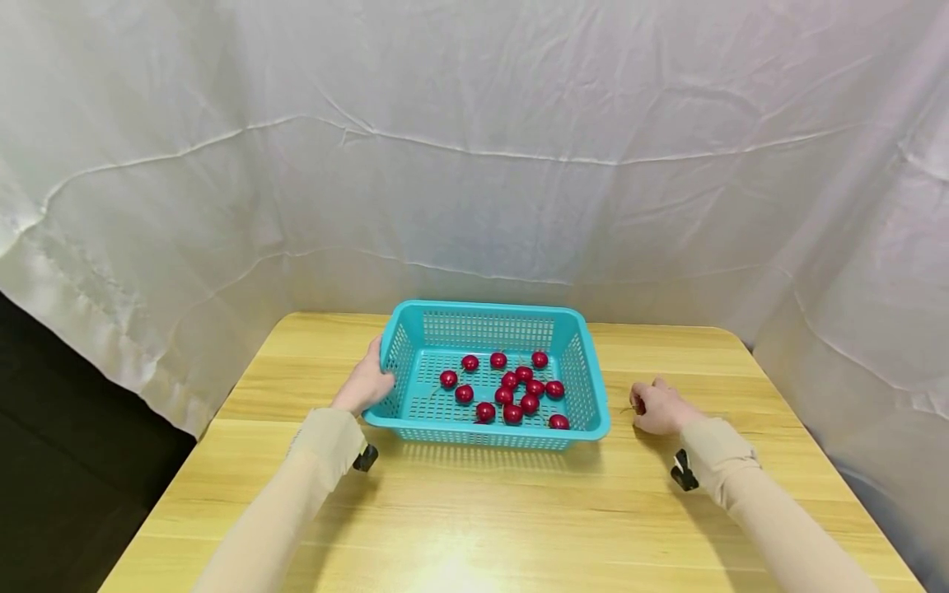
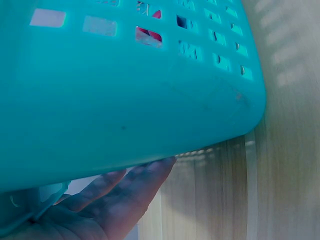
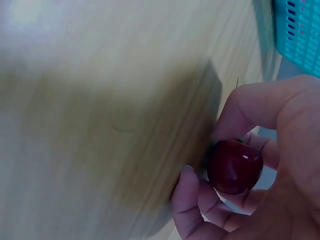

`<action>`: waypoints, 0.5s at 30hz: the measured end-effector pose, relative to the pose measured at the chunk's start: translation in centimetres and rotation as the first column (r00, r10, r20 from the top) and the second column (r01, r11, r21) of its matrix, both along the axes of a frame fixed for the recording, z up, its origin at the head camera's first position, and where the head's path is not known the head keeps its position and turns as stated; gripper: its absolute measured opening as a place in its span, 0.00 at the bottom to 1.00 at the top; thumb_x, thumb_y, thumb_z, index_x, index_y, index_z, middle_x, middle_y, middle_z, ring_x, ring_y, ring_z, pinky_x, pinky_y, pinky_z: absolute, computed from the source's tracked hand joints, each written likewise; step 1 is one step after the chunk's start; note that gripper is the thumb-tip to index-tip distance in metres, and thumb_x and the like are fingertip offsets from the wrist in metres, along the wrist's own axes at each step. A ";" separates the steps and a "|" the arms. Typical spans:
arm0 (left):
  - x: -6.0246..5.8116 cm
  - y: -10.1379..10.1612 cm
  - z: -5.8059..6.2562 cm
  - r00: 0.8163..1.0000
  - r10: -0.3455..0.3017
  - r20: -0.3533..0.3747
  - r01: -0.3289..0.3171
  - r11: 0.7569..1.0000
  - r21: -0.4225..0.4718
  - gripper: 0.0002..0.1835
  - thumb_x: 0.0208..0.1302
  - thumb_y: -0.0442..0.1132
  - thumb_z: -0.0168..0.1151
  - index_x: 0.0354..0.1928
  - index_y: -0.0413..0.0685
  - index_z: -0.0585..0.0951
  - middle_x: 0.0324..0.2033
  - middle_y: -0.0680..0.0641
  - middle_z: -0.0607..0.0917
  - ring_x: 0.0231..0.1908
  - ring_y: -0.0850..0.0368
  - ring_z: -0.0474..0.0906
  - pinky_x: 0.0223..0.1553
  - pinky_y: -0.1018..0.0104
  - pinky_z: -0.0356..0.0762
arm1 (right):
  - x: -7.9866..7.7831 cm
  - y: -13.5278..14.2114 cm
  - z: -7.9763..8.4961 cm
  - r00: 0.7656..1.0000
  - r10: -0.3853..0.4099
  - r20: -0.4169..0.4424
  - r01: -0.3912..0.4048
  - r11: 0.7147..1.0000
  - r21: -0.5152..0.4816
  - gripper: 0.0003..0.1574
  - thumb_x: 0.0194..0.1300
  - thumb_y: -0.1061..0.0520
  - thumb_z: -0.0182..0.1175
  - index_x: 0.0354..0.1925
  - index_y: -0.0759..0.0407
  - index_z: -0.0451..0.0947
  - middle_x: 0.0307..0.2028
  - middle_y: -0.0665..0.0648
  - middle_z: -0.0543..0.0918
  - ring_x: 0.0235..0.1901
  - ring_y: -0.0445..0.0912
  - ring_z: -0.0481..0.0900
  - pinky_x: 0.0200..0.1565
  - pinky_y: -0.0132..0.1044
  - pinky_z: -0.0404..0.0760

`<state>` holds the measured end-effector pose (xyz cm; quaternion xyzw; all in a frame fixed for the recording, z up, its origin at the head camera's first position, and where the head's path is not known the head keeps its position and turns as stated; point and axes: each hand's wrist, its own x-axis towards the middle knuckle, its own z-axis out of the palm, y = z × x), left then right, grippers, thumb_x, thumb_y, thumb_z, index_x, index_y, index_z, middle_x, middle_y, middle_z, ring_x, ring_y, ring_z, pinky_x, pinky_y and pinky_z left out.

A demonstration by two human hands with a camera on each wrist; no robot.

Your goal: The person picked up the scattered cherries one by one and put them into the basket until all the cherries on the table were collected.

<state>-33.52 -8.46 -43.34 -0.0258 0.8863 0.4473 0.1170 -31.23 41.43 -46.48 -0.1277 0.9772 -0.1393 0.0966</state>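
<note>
A turquoise plastic basket (image 1: 474, 434) with slotted walls holds several dark red cherries (image 1: 511, 413), loosely scattered over its floor. At its left end, my left hand (image 1: 363, 384) grips the wall, thumb over the rim; the left wrist view shows fingers (image 2: 145, 185) against the outside of the basket. To the right of the basket, my right hand (image 1: 660, 408) is low over the table. Its curled fingers hold a single glossy cherry (image 3: 235, 167), which the hand hides in the head view. A thin stem sticks out by the thumb.
The light wooden table (image 1: 460, 511) extends in front of the basket and to both sides. A pale cloth curtain (image 1: 474, 206) hangs right behind the table and along its sides. A dark area lies beyond the left edge.
</note>
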 end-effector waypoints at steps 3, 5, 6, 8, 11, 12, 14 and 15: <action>0.0 0.0 0.0 1.000 0.000 0.001 0.000 1.000 0.000 0.45 0.68 0.27 0.44 0.81 0.54 0.37 0.74 0.31 0.62 0.70 0.29 0.64 0.66 0.30 0.65 | 0.2 -0.1 -0.1 1.000 0.026 -0.015 -0.026 1.000 0.004 0.12 0.50 0.66 0.61 0.27 0.56 0.67 0.28 0.55 0.66 0.34 0.50 0.63 0.34 0.37 0.63; 0.0 0.0 0.0 1.000 0.000 0.003 0.000 1.000 0.003 0.45 0.68 0.27 0.44 0.81 0.55 0.37 0.74 0.31 0.62 0.70 0.29 0.65 0.66 0.30 0.66 | 0.2 -0.2 -0.1 1.000 0.030 -0.008 -0.030 0.999 0.019 0.12 0.50 0.66 0.61 0.27 0.56 0.67 0.27 0.54 0.67 0.34 0.49 0.64 0.35 0.37 0.63; 0.0 0.0 0.0 1.000 0.000 0.005 -0.001 1.000 0.004 0.45 0.68 0.27 0.44 0.81 0.55 0.37 0.74 0.31 0.62 0.70 0.29 0.64 0.66 0.30 0.65 | 0.2 -0.2 -0.1 1.000 0.031 -0.004 -0.031 0.999 0.020 0.12 0.50 0.67 0.61 0.26 0.56 0.67 0.27 0.53 0.67 0.33 0.49 0.65 0.35 0.37 0.64; 0.0 0.0 0.0 1.000 0.001 0.005 -0.001 1.000 0.003 0.45 0.68 0.27 0.44 0.81 0.54 0.37 0.74 0.31 0.62 0.70 0.30 0.64 0.66 0.30 0.65 | 0.3 -0.3 -0.1 0.999 0.044 -0.003 -0.044 0.999 0.022 0.11 0.49 0.68 0.60 0.26 0.56 0.68 0.25 0.52 0.68 0.32 0.48 0.66 0.34 0.37 0.64; -0.1 -0.1 -0.1 1.000 -0.001 0.006 0.001 1.000 -0.001 0.45 0.68 0.27 0.44 0.81 0.54 0.37 0.74 0.31 0.61 0.70 0.30 0.64 0.67 0.30 0.65 | 0.3 -0.4 -0.1 0.999 0.047 0.008 -0.047 0.999 0.004 0.11 0.49 0.68 0.59 0.25 0.57 0.68 0.23 0.51 0.68 0.28 0.46 0.66 0.33 0.36 0.64; -0.1 -0.1 -0.1 1.000 -0.001 0.007 0.001 1.000 -0.002 0.45 0.68 0.27 0.44 0.81 0.54 0.37 0.74 0.31 0.61 0.70 0.30 0.64 0.67 0.30 0.65 | 0.3 -0.4 -0.1 0.999 0.045 0.010 -0.045 0.999 -0.006 0.11 0.49 0.69 0.59 0.25 0.57 0.68 0.22 0.51 0.68 0.27 0.45 0.66 0.32 0.36 0.64; -0.1 0.0 -0.1 1.000 -0.001 0.011 0.001 1.000 -0.001 0.45 0.68 0.27 0.44 0.81 0.54 0.37 0.75 0.32 0.61 0.71 0.30 0.63 0.67 0.30 0.64 | 0.3 -0.5 -0.1 0.999 0.038 0.015 -0.038 0.999 -0.018 0.11 0.50 0.68 0.59 0.25 0.57 0.68 0.21 0.51 0.68 0.25 0.44 0.65 0.31 0.35 0.64; -0.1 0.0 0.0 1.000 -0.001 0.014 0.001 1.000 0.001 0.45 0.68 0.27 0.44 0.81 0.55 0.37 0.75 0.32 0.60 0.71 0.30 0.63 0.67 0.30 0.64 | 0.3 -0.5 -0.1 0.999 0.033 0.016 -0.033 0.999 -0.025 0.11 0.50 0.68 0.59 0.25 0.57 0.68 0.21 0.51 0.68 0.25 0.44 0.65 0.31 0.35 0.64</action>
